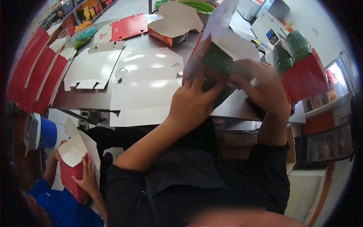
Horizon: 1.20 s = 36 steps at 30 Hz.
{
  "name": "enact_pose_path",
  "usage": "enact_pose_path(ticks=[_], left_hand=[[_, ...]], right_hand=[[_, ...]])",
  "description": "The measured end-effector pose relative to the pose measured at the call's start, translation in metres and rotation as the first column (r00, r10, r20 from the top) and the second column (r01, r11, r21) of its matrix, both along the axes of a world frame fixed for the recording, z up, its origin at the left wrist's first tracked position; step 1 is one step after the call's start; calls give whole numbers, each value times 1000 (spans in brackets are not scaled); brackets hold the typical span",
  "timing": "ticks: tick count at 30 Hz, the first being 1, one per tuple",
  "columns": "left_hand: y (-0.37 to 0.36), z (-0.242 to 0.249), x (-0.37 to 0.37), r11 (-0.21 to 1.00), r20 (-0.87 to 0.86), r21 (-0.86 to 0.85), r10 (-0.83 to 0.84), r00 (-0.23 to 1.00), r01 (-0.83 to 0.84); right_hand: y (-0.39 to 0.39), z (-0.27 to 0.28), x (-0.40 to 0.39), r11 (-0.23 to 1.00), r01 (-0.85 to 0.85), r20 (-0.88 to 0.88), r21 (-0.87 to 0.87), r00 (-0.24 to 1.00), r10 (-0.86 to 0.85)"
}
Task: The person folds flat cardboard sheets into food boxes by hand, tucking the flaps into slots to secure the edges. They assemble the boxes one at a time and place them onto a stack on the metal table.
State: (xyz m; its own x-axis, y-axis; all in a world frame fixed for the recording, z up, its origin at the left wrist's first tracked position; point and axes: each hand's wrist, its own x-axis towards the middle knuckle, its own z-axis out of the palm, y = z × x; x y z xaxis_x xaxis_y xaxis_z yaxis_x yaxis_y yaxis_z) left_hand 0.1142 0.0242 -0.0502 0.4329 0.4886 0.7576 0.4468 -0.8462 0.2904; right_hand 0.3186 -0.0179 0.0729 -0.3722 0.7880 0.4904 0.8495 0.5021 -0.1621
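A partly folded cardboard box (218, 56), green on one side with pale flaps standing up, is raised over the near right part of the metal table. My left hand (193, 99) grips its lower left side, fingers curled against the cardboard. On the right, my right hand (261, 81) is closed on the box's other edge, a little blurred. The fingertips of both hands come close together at the green panel and partly hide it. Left of my left forearm, a flat, white, unfolded box blank (145, 90) lies on the table (99, 99).
A second white blank (90, 68) lies farther left, beside stacked red cardboard (36, 72). Behind are a red flat box (128, 27), a partly folded box (172, 37) and a green basket (198, 5). Green-topped red cardboard (306, 79) stands right. A co-worker's hands hold a red-striped box (73, 178) lower left.
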Motion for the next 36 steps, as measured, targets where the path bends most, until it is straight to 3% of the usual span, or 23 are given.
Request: enact_pose_path(ticks=[11, 14, 18, 22, 25, 30, 33, 36], left_hand=[[2, -15, 4, 1000, -24, -23, -5, 1000, 5], [0, -15, 3, 997, -33, -72, -12, 999, 9], [3, -15, 3, 999, 17, -22, 25, 1000, -25], [0, -12, 1, 998, -30, -51, 41, 999, -43], [-1, -11, 2, 997, -35, -69, 32, 999, -35], [-1, -15, 4, 998, -5, -43, 33, 999, -33], [-1, -16, 6, 999, 9, -6, 53, 999, -52], [-2, -15, 4, 998, 2, 18, 60, 998, -60]], right_hand=[[7, -19, -3, 996, 75, -9, -40, 997, -75], [3, -13, 2, 981, 79, -42, -179, 995, -88], [-5, 4, 25, 984, 123, -152, -128, 978, -142], [4, 17, 76, 987, 131, -497, -88, 853, -157], [17, 32, 93, 991, 128, -497, -38, 858, -130], [19, 33, 79, 990, 63, -527, -126, 841, -121], [17, 25, 67, 974, 99, -420, -201, 890, -178], [14, 13, 56, 973, 41, -384, -225, 915, -128]])
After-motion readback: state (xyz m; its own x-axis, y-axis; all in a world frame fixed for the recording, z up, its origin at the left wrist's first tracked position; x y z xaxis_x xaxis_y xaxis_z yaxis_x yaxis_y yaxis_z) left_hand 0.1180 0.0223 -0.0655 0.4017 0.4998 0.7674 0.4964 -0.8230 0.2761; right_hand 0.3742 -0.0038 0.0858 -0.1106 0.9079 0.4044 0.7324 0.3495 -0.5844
